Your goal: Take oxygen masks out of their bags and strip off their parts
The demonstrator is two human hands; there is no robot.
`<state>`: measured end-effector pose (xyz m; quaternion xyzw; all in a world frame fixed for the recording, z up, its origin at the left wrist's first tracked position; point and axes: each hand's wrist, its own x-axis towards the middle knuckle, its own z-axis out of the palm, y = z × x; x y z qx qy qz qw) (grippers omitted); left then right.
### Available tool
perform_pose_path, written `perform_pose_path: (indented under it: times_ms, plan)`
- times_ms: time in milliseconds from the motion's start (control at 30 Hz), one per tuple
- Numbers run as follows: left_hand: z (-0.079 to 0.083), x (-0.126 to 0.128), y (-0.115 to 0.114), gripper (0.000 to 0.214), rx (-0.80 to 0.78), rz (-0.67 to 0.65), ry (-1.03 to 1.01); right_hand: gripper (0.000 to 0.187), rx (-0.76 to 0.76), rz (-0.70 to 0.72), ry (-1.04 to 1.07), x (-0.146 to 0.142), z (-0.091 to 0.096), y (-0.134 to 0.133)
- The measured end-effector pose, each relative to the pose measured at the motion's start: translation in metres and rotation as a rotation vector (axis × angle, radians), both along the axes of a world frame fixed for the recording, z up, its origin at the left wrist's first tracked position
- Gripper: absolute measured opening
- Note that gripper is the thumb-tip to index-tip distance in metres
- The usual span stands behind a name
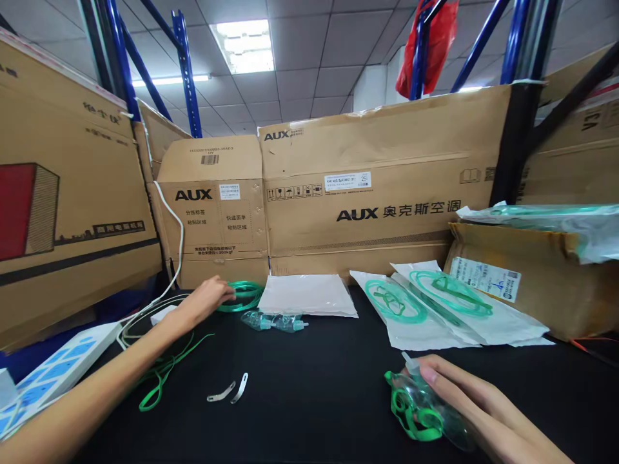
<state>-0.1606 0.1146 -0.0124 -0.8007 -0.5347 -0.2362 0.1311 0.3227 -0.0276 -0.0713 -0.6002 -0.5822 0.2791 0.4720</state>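
Right hand pinching clear oxygen mask by its connector, right side of counter | left hand at coiled green tubing — grip: cannot tell | mask-tubing join not yet made | 2 metal strips loose | 2 bagged tubing sets — seemingly done

A low lane runs over the bench between the metal strips and the mask. Ahead, the white packet and tall boxes block it; leftward, the power strip and straps; rightward, bagged tubing and an open carton.
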Motion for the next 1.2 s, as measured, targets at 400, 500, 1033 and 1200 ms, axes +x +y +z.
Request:
perform_pose_path:
  times_ms: [400, 500, 1033, 1200]
  plan:
    - [0.009, 0.083, -0.124, 0.042, -0.004, -0.136, -0.167, 0.04, 0.062, 0.558, 0.138, -0.059, 0.035, 0.004]
    - [-0.009, 0.139, -0.159, 0.036, -0.071, -0.247, -0.358, 0.036, 0.143, 0.612, 0.212, -0.072, 0.05, 0.005]
    - [-0.045, 0.18, -0.154, 0.025, -0.574, -0.21, -0.432, 0.015, 0.139, 0.644, 0.196, -0.057, -0.001, -0.008]
    - [-0.057, 0.187, -0.156, 0.021, -0.548, -0.235, -0.353, 0.023, 0.222, 0.617, -0.004, -0.056, -0.003, -0.011]
